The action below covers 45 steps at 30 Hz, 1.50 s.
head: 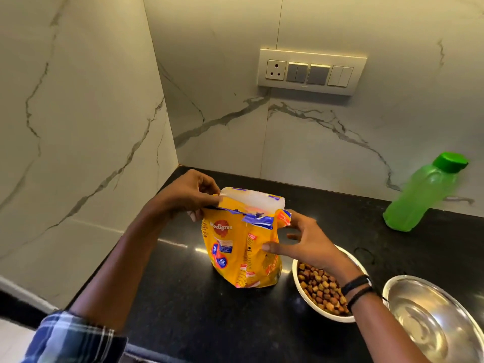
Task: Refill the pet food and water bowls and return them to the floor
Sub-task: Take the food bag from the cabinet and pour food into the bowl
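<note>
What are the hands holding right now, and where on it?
The left hand pinches the yellow Pedigree bag at the left corner of its open top. The right hand touches its upper right side, thumb against it; grip unclear.
</note>
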Available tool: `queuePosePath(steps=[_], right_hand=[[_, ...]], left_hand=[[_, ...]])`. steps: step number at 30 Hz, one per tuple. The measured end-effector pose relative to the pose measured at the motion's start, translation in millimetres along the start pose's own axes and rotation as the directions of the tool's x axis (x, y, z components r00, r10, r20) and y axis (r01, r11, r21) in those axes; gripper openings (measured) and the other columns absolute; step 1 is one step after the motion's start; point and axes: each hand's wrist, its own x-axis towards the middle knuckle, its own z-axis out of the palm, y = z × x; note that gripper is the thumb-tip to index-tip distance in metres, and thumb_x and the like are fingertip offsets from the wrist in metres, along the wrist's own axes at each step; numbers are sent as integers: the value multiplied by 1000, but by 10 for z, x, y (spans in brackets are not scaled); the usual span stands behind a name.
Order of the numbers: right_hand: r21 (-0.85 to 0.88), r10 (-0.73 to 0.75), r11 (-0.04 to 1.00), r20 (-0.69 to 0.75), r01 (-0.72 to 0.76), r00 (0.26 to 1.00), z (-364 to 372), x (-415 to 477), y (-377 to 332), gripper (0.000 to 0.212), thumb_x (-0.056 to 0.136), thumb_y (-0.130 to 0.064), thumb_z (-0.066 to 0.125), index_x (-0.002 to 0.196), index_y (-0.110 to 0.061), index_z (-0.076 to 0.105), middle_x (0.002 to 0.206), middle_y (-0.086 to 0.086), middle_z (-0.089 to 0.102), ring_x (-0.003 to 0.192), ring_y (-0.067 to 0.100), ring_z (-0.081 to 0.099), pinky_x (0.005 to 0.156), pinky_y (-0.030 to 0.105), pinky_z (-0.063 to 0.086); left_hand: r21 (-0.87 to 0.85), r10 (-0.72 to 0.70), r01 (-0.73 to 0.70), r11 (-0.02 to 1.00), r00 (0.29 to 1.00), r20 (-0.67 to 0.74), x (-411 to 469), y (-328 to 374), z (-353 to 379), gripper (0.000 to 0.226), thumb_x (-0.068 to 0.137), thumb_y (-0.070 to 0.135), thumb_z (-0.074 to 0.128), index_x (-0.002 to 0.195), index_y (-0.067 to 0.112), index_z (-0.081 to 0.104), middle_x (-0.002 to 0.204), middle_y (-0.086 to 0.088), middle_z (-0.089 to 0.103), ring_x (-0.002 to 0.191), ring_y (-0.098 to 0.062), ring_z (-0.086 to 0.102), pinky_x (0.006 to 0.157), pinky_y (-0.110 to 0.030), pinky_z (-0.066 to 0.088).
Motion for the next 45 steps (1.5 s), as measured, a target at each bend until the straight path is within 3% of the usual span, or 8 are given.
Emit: queuePosePath(steps=[7, 13, 20, 24, 29, 35, 40, 45], right_hand=[[-274, -311, 931, -254, 240, 916, 71, 54, -84, 21, 81, -11, 79, 101, -16, 76, 99, -4, 77, 92, 5, 71, 82, 38, 60], [-163, -252, 966, -413, 201, 876, 384, -70, 96, 32, 78, -45, 78, 105, -32, 68, 96, -19, 74, 87, 1, 70, 76, 31, 61], [-151, 16, 988, -37, -21, 999, 323, -10, 140, 88, 48, -75, 80, 123, -53, 40, 114, -44, 54, 111, -14, 53, 85, 5, 44], [-389, -41, 918, -297, -81, 954, 702, 25, 146, 69, 75, -55, 75, 133, -28, 50, 125, -1, 68, 115, 27, 63, 89, 37, 49], [-311, -125, 942, 13, 123, 992, 945, -104, 86, 53, 77, -36, 75, 120, -45, 46, 112, -22, 64, 105, 7, 65, 87, 27, 52], [-174, 40, 981, -239, -83, 970, 224, 73, 234, 53, 80, -6, 73, 126, -24, 55, 112, -8, 63, 108, 13, 63, 86, 23, 52], [-164, 183, 967, -90, -196, 979, 37, 288, 296, 87, 80, -11, 76, 152, -25, 29, 151, 1, 42, 138, 20, 42, 107, 36, 42], [186, 113, 974, 93, -129, 989, 56, 695, 208, 96, 74, 4, 77, 152, -26, 31, 156, -2, 36, 144, 18, 33, 116, 46, 33]], left_hand=[[384, 85, -7, 923, 979, -186, -67, 312, -84, 8, 80, 8, 72, 89, 8, 72, 74, -8, 72, 67, -21, 71, 62, -34, 60], [264, 253, -102, 959, 726, -639, -193, 317, 19, 27, 92, 34, 63, 102, 9, 62, 89, -8, 70, 73, -23, 68, 68, -33, 54], [136, -73, 111, 985, 963, -259, -375, 59, 445, 64, 82, 70, 49, 78, 9, 68, 65, -2, 72, 59, -14, 70, 61, -28, 55], [227, 89, -3, 974, 925, -370, -120, 98, 574, 21, 89, 24, 62, 89, 3, 63, 82, -15, 65, 80, -32, 62, 71, -39, 47], [-193, 179, -244, 950, 937, -301, 67, 348, 445, 15, 94, 27, 62, 99, 13, 66, 98, -14, 72, 93, -23, 69, 85, -37, 55], [-387, 53, -297, 873, 846, -531, -305, -93, 514, 83, 61, 88, 51, 127, 39, 41, 120, 24, 51, 105, 14, 55, 75, -9, 46], [-493, -37, -191, 848, 909, -416, -671, -626, 1034, 133, 37, 88, 68, 148, 31, 22, 140, 24, 36, 133, -7, 34, 108, -36, 34], [-277, -134, -35, 960, 813, -566, -635, -670, 1336, 79, 67, 48, 80, 136, 21, 51, 132, 8, 54, 120, -9, 52, 100, -36, 47]])
